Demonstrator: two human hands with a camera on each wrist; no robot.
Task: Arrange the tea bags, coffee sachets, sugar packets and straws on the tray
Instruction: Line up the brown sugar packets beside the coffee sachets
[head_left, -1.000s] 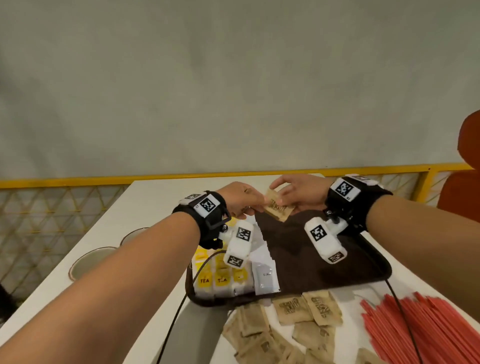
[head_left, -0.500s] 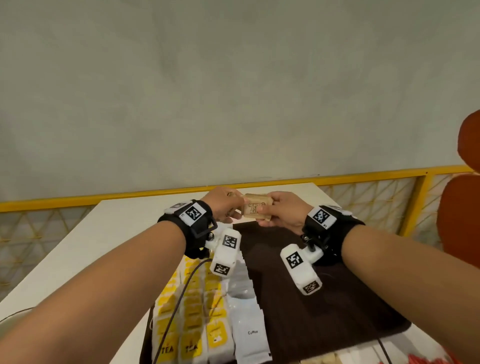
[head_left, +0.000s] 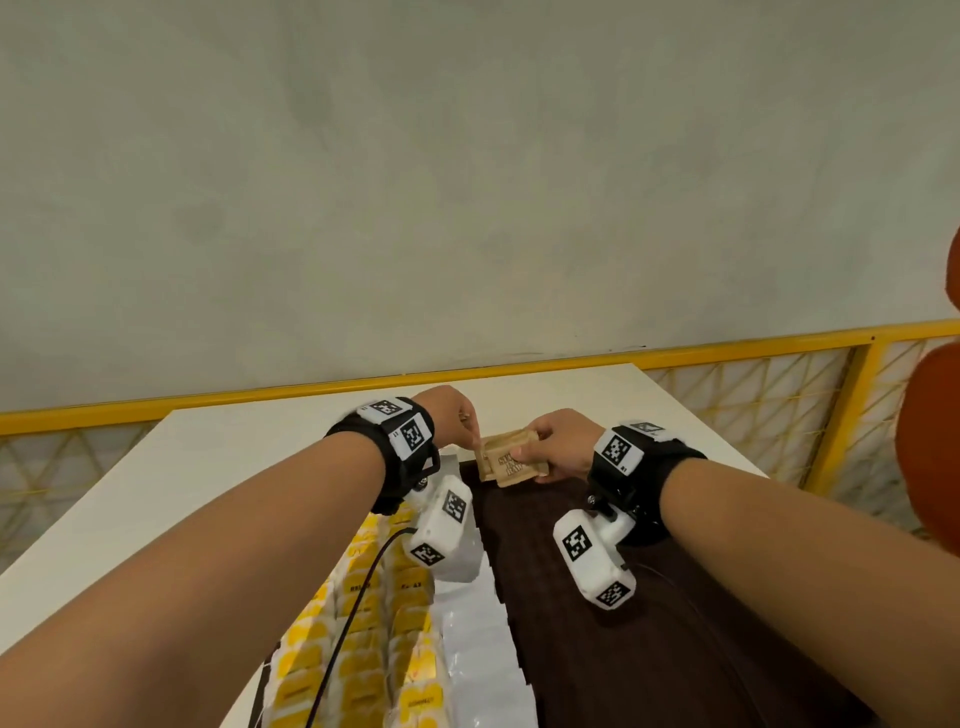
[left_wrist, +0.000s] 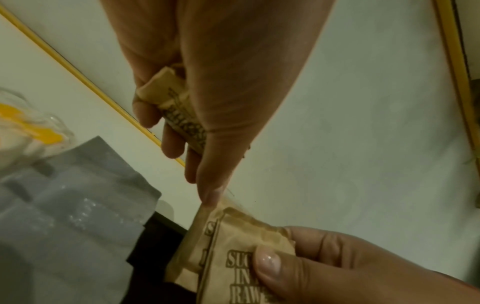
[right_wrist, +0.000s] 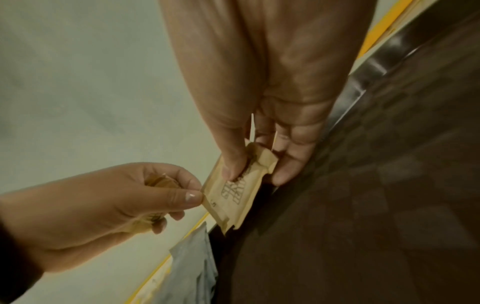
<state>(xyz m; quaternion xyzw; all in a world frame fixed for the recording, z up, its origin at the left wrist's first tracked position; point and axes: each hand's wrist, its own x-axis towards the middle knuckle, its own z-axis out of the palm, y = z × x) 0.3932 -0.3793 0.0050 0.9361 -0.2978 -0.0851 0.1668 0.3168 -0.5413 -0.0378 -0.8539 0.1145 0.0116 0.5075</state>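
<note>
At the far end of the dark brown tray (head_left: 597, 649) my right hand (head_left: 558, 441) pinches a small stack of brown sugar packets (head_left: 511, 460) between thumb and fingers, just above the tray. My left hand (head_left: 457, 423) curls round more sugar packets (left_wrist: 176, 109), and its thumb tip touches the left edge of the right hand's stack (left_wrist: 233, 246). The right wrist view shows the same stack (right_wrist: 233, 195), the left hand (right_wrist: 130, 195) and the tray (right_wrist: 363, 205). Yellow tea bags (head_left: 358, 649) and white coffee sachets (head_left: 478, 649) lie in rows on the tray's left side.
The tray sits on a white table (head_left: 234, 467) with a yellow railing (head_left: 727, 345) behind it and a grey wall beyond. An orange-red seat (head_left: 930, 441) stands at the right edge. A black cable (head_left: 353, 613) runs over the tea bags.
The view has swung up and nearer, so the loose sugar packets and red straws have left the picture. Both hands stay together at the tray's far end, and the stack now lies flatter.
</note>
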